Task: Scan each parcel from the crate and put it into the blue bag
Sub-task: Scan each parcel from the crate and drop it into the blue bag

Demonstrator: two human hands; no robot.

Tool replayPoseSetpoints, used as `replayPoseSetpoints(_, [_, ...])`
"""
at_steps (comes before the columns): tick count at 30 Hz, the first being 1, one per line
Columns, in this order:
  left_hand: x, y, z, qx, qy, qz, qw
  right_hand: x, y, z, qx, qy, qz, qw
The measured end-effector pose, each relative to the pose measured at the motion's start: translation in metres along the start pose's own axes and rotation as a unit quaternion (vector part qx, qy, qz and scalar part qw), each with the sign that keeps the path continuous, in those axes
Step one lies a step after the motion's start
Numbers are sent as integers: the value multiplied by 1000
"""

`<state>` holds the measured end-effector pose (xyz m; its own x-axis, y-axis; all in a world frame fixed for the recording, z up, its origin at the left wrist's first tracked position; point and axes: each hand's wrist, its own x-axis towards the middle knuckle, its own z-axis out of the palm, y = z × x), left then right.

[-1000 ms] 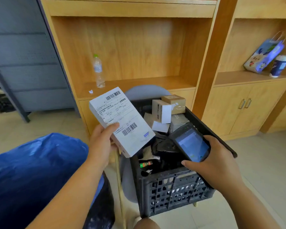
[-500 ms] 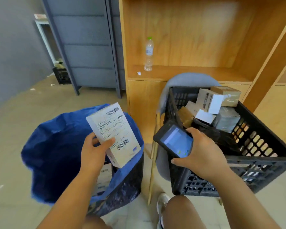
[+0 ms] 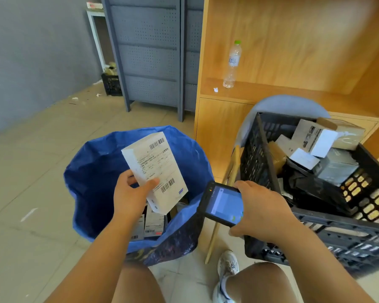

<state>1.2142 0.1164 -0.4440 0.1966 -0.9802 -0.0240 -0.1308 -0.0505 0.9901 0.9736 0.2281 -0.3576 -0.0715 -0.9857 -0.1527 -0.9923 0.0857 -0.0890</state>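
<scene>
**A:** Where's the parcel [image 3: 155,169]?

**B:** The left hand [image 3: 129,200] grips it, thumb across the label, over the bag [image 3: 92,171] mouth at 9 o'clock from the crate [image 3: 256,154].

**A:** And the right hand [image 3: 263,211]?

**B:** It's wrapped round the scanner [image 3: 223,204], between bag and crate.

**A:** How far along?

**B:** A few bagged boxes [image 3: 153,224] lie inside. A heap [image 3: 315,138] waits in the crate at 3 o'clock. I'd say most of the job is left, and I can't tell if this one is scanned.

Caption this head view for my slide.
Left hand holds a parcel over the blue bag; right hand grips a scanner.
</scene>
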Motion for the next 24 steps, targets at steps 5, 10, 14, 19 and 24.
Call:
replayPoseSetpoints(5, [5,-4,-1,4,5,0,1000,4,0,3,-7,7,-4,1000])
replayPoseSetpoints(10, [15,-18,-4,28,12,-27,999,12,0,13,16,5,8,1000])
replayPoseSetpoints(14, [27,-36,-13,64,13,-88,994,22,-4,24,19,-19,14,1000])
replayPoseSetpoints(19, [56,-71,-32,117,-8,-148,982,45,-11,34,19,-48,12,999])
replayPoseSetpoints(24, [104,-112,-46,218,-18,-186,958,88,-22,39,10,-71,12,997])
